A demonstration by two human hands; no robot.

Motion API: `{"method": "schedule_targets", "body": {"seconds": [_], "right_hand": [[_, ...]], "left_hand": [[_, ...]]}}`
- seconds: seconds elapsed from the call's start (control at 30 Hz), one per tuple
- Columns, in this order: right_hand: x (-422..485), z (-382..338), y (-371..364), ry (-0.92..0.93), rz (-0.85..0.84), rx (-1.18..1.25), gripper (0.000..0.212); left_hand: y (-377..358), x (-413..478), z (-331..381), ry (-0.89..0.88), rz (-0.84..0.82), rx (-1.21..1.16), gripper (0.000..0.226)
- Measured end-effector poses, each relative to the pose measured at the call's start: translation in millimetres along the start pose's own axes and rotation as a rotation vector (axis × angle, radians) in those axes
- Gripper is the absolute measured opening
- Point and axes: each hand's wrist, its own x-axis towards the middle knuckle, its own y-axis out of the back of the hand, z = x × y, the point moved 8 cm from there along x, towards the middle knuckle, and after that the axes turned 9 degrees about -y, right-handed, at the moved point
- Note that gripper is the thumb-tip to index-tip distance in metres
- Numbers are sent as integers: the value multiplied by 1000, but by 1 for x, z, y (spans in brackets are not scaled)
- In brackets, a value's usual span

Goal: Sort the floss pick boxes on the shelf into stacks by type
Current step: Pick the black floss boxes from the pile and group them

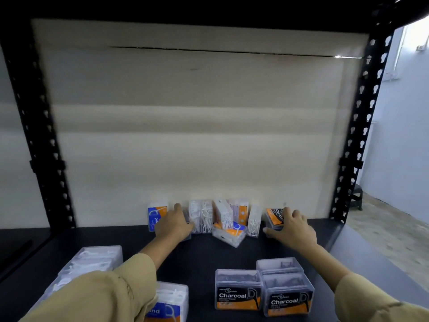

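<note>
dim, motion-blurred view; daylight from right; dark, bowed edges.

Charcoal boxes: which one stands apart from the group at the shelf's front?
The back Charcoal box, at the far right of the rear row, tilted with its label turned sideways. The front Charcoal boxes stand upright together, labels facing forward.

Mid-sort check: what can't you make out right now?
Head view:
- Left hand: whether it has a grip on a box is hidden by the hand itself.
- Charcoal box in right hand grip: label partly covered by fingers.
- Blue-label box, bottom: cut off by frame edge and left sleeve.
- Back-row boxes: small print blurred.
</note>
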Motion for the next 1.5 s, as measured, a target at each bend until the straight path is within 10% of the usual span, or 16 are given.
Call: {"method": "schedule_targets", "body": {"seconds": [0.93,1.37,1.5], "right_hand": [[-59,45,2,179,-317,334,46],[-41,55,-5,10,-605,437,47],[-36,53,-12,8,-698,237,27]], "left_hand": [[20,-67,-11,-505,-145,307,45],[14,-52,-24,-425,-295,99,41],[5,-42,-38,-297,-452,97,70]]}}
